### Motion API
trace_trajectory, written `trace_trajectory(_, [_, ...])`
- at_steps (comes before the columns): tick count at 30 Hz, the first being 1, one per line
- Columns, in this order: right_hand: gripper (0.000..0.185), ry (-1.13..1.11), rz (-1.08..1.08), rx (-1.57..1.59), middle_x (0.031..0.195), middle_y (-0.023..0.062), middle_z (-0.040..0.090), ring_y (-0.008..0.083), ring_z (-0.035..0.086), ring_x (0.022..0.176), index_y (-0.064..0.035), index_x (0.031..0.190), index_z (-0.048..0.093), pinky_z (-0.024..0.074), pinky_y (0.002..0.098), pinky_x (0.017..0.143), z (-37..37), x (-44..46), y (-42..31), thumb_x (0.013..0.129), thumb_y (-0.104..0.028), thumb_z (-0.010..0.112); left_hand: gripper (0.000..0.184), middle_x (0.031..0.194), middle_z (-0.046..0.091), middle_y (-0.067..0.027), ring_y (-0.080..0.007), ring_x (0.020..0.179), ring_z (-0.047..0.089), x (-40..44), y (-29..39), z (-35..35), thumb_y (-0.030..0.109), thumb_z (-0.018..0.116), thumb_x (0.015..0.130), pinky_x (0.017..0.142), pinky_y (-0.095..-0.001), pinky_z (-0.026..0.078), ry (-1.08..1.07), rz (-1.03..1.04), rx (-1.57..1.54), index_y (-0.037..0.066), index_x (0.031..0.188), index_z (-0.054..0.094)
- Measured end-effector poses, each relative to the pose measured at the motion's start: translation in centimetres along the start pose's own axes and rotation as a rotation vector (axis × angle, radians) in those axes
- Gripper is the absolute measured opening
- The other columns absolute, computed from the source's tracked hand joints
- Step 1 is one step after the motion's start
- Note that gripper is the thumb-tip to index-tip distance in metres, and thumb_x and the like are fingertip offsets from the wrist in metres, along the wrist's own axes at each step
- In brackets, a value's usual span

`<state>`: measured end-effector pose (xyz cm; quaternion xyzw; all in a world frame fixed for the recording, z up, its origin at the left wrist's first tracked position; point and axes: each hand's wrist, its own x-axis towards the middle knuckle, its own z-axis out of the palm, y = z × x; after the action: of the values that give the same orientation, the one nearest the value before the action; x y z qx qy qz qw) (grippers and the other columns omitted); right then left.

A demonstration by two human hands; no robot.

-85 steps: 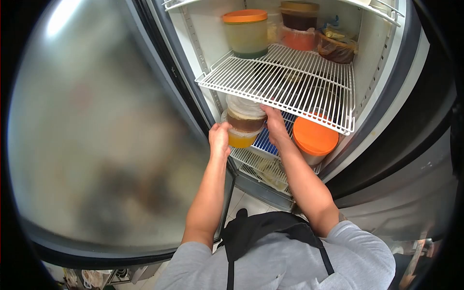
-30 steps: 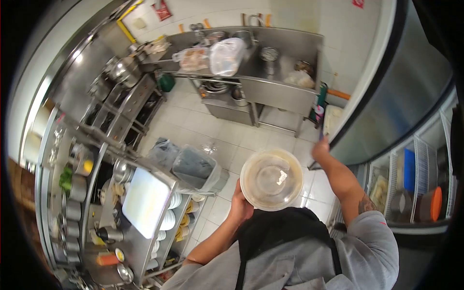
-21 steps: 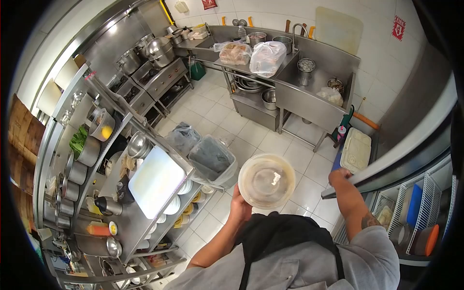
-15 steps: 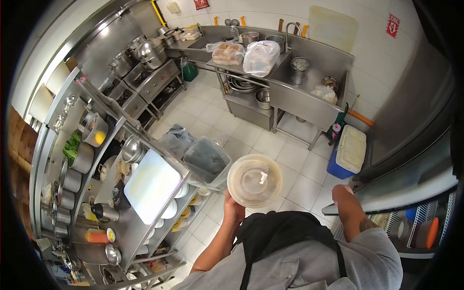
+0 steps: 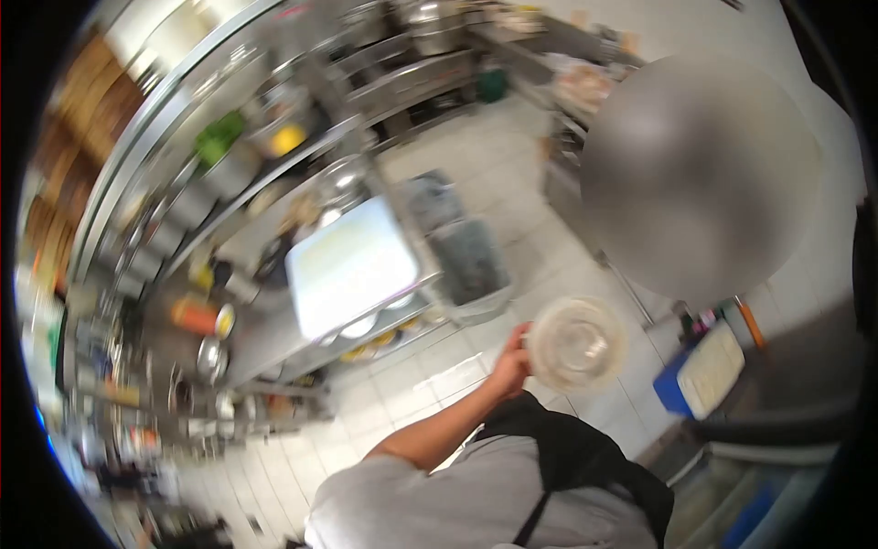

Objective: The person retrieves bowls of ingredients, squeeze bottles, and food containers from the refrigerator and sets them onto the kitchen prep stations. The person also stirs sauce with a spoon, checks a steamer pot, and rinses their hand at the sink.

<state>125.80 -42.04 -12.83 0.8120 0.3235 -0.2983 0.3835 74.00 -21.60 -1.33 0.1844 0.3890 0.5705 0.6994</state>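
My left hand [image 5: 514, 361] grips the side of a round, translucent plastic container [image 5: 576, 346] with a pale lid, held in front of the black apron. The lid faces up toward me, and motion blur hides what is inside. My right hand does not show in this view. The white cutting board [image 5: 355, 265] lies on the steel worktable to the left of the container.
Grey bins [image 5: 471, 265] stand on the floor beyond the worktable [image 5: 265, 343]. Shelves with pots and greens [image 5: 219, 137] rise at the left. A blue cooler with a cream lid [image 5: 713, 368] is at the right. A blurred grey round shape [image 5: 700, 174] covers part of the sink area.
The view has swung left, away from the fridge. Both hands had been on the containers at the fridge; then my left hand carried one while my right was at the door. My right hand has left view.
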Motion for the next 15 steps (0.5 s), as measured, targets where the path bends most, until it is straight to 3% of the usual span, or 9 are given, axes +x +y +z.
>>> trace_trajectory(1, [0.035,0.079,-0.074,0.087,0.130,0.0126,0.057,0.0347,0.054,0.120,-0.0159,0.119,0.063,0.0364,0.0519,0.104,-0.7,1.0,-1.7,0.087,-0.030,0.060,0.072,0.118,0.051,-0.0091,-0.0249,0.101,0.055,0.4,0.2,-0.3,0.006,0.053,0.070,0.081,-0.0410,0.051,-0.018,-0.011,0.025,0.016,0.140,0.038])
trace_trajectory(3, [0.035,0.170,-0.221,0.200,0.129,0.0143,0.057,0.0350,0.054,0.119,-0.0139,0.119,0.063,0.0371,0.0508,0.104,-1.9,2.6,-4.9,0.087,-0.029,0.060,0.074,0.123,0.050,-0.0098,-0.0241,0.107,0.055,0.0,1.5,0.1,0.004,0.054,0.068,0.081,-0.0338,0.049,-0.019,-0.102,0.023,0.011,0.140,0.037])
trace_trajectory(6, [0.034,0.191,-0.373,0.303,0.128,0.0169,0.058,0.0355,0.055,0.119,-0.0107,0.118,0.063,0.0382,0.0493,0.104,-3.3,4.1,-7.9,0.088,-0.027,0.060,0.078,0.119,0.050,-0.0093,-0.0241,0.103,0.055,-0.1,2.5,0.7,0.003,0.052,0.065,0.077,-0.0347,0.050,-0.042,-0.095,0.005,0.010,0.140,0.035])
trace_trajectory(12, [0.034,0.156,-0.554,0.503,0.125,0.0220,0.058,0.0366,0.055,0.117,-0.0045,0.117,0.062,0.0404,0.0462,0.103,-4.3,6.6,-10.5,0.089,-0.023,0.060,0.079,0.120,0.050,-0.0100,-0.0244,0.105,0.053,1.4,1.8,-0.2,0.003,0.053,0.062,0.081,-0.0361,0.047,0.028,-0.040,-0.018,0.011,0.139,0.037])
trace_trajectory(14, [0.033,0.235,-0.716,0.412,0.124,0.0237,0.058,0.0369,0.056,0.117,-0.0025,0.117,0.062,0.0411,0.0452,0.103,-4.7,8.1,-10.6,0.089,-0.021,0.060,0.077,0.120,0.051,-0.0096,-0.0238,0.105,0.053,2.3,0.9,-0.6,0.004,0.054,0.063,0.079,-0.0363,0.048,0.050,-0.033,-0.009,0.013,0.138,0.039])
trace_trajectory(15, [0.033,0.403,-0.930,0.201,0.123,0.0246,0.058,0.0371,0.056,0.117,-0.0014,0.117,0.062,0.0415,0.0447,0.103,-4.8,9.4,-11.4,0.089,-0.021,0.060,0.075,0.119,0.052,-0.0093,-0.0231,0.104,0.054,2.8,0.4,-1.2,0.005,0.054,0.063,0.076,-0.0360,0.049,0.061,-0.035,-0.007,0.015,0.136,0.040])
